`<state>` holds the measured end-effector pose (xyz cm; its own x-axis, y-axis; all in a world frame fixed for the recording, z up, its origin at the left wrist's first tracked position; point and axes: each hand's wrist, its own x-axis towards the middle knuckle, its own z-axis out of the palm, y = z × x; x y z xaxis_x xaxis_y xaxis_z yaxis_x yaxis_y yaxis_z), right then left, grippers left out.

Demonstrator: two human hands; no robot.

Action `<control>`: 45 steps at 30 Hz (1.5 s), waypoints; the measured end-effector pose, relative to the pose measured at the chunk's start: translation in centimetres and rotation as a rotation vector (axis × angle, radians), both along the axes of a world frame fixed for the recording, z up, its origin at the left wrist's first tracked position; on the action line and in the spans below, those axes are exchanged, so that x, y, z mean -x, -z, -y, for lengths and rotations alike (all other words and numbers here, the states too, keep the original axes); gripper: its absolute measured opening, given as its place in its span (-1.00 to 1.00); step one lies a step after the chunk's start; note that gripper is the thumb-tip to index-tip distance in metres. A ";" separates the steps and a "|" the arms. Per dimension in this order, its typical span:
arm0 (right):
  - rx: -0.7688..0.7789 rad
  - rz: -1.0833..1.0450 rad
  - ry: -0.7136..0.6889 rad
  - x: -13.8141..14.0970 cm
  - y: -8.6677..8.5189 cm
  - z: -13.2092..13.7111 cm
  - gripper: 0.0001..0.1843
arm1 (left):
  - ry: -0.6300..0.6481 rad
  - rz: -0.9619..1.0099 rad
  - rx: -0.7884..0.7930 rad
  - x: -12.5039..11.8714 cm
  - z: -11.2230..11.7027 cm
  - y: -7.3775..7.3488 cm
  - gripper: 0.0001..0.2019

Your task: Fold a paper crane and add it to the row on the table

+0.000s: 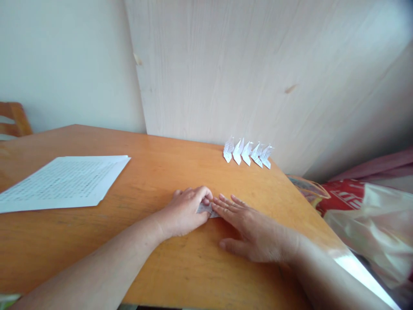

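A small folded piece of printed paper (204, 208) lies on the wooden table, mostly covered by my hands. My left hand (189, 211) grips its left part, with curled fingers above and the thumb at the near edge. Flat and spread, my right hand (248, 226) rests its fingertips on the paper's right end, its thumb apart on the tabletop. The paper's full shape is hidden beneath the fingers.
Several folded paper pieces (247, 153) stand in a row at the table's back right. A stack of printed sheets (64, 181) lies at left on the table (167, 168). Bags (371, 224) sit beyond the right edge; a wooden chair (20, 118) is far left.
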<state>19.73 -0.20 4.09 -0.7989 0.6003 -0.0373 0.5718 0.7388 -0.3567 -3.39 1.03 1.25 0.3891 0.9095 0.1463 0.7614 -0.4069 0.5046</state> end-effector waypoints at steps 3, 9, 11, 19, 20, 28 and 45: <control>0.034 0.033 -0.019 0.2 0.1 0.1 0.00 | -0.015 0.020 0.021 0.0 0.1 -0.1 -0.77; 0.056 0.066 0.004 0.3 0.4 0.2 0.09 | -0.040 0.068 0.085 0.4 -0.2 -0.1 -0.79; 0.059 0.076 0.007 0.3 0.4 0.2 0.09 | -0.046 0.090 0.123 0.7 -0.3 -0.3 -0.82; 0.060 0.082 0.026 0.4 0.1 0.3 0.10 | 0.050 -0.060 0.062 1.8 -0.4 -1.2 -0.70; 0.061 0.085 0.027 0.4 0.1 0.4 0.10 | 0.051 -0.081 0.057 1.8 -0.4 -1.2 -0.70; 0.065 0.076 0.021 0.3 0.2 0.3 0.09 | 0.032 -0.132 0.051 2.2 0.0 -1.2 -0.78; 0.075 0.109 0.028 0.1 0.4 0.0 0.09 | -0.011 -0.135 0.076 1.9 0.5 -1.7 -0.89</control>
<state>19.60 -0.22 3.69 -0.7704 0.6148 -0.1691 0.6306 0.6953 -0.3448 -5.25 0.54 2.99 0.3903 0.9204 0.0241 0.8289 -0.3626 0.4260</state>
